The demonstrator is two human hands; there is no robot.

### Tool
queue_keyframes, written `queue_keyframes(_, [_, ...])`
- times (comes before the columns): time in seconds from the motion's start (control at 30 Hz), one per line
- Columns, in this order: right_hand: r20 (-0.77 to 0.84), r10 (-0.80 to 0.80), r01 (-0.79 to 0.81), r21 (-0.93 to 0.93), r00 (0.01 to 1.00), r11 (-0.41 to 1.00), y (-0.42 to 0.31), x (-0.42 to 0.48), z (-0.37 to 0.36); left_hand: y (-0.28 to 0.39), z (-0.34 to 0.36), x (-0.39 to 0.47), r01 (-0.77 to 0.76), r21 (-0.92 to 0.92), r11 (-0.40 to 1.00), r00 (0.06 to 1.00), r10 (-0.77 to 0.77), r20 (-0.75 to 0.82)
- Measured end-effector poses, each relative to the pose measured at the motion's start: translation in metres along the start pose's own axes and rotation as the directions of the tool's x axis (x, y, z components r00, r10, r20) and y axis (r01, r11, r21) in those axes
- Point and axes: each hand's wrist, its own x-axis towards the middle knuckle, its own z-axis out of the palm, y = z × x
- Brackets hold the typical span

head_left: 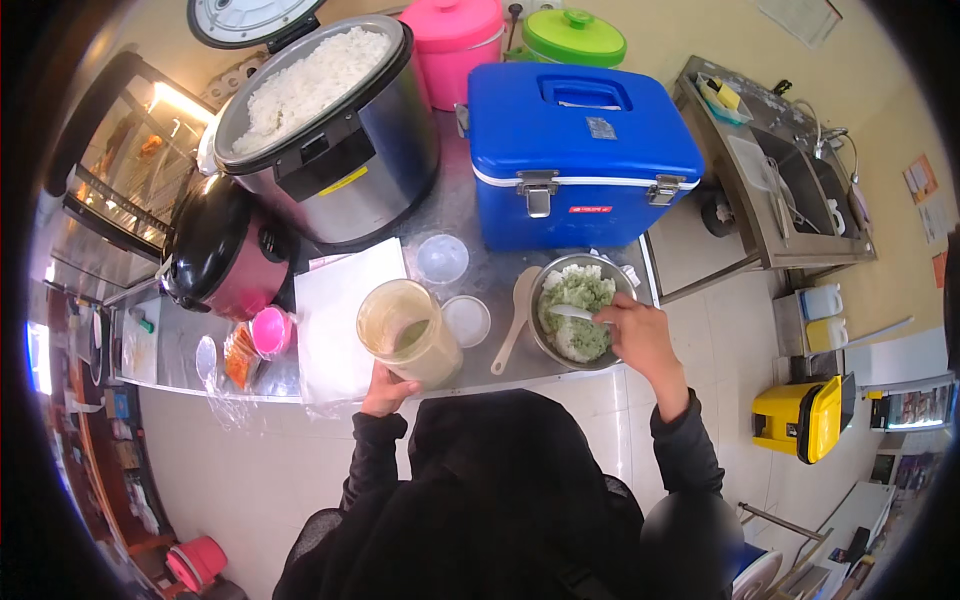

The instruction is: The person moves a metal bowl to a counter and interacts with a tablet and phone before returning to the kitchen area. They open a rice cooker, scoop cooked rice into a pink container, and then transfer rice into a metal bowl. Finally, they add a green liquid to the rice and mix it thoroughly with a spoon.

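Observation:
My left hand (pixel 388 391) grips the lower side of a wide-mouthed plastic jar (pixel 420 352), which is tilted and has some green paste inside. In my right hand (pixel 637 334) is a white plastic spoon (pixel 571 311), its bowl end over rice mixed with green (pixel 581 289) in a steel mixing bowl (pixel 537 330). A beige rice paddle (pixel 514 330) lies just left of the bowl. Between the jar and the paddle is a round white lid (pixel 466 321), and behind it sits a small clear plastic cup (pixel 442 259).
A blue cooler box (pixel 577 157) stands behind the bowl. At the back left is a large open rice cooker (pixel 352 180) full of white rice, with a smaller cooker (pixel 232 255) beside it. White paper sheets (pixel 337 322), a pink tub (pixel 271 331) and a bagged orange item (pixel 241 355) lie left.

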Motion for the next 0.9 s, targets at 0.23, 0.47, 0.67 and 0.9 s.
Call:
queue_keyframes(0.23, [0.089,0.032,-0.022,-0.109,0.995,0.994,-0.021,0.010,-0.036,0.002,0.008,-0.005,-0.068,0.240,0.968,0.981,0.109,-0.162])
queue_keyframes(0.47, [0.087,0.108,-0.104,-0.053,0.990,0.993,-0.019,0.021,-0.029,0.025,-0.036,-0.019,-0.223,0.400,0.889,0.693,0.433,-0.576])
queue_keyframes(0.67, [-0.024,0.178,-0.175,0.105,0.984,0.979,-0.028,0.013,-0.057,0.066,-0.135,-0.072,-0.070,0.738,0.671,0.246,0.729,-0.639])
queue_keyframes(0.9, [0.057,0.296,-0.299,0.063,0.954,0.952,-0.022,-0.001,-0.045,0.107,-0.187,-0.107,0.232,0.788,0.570,0.206,0.763,-0.612])
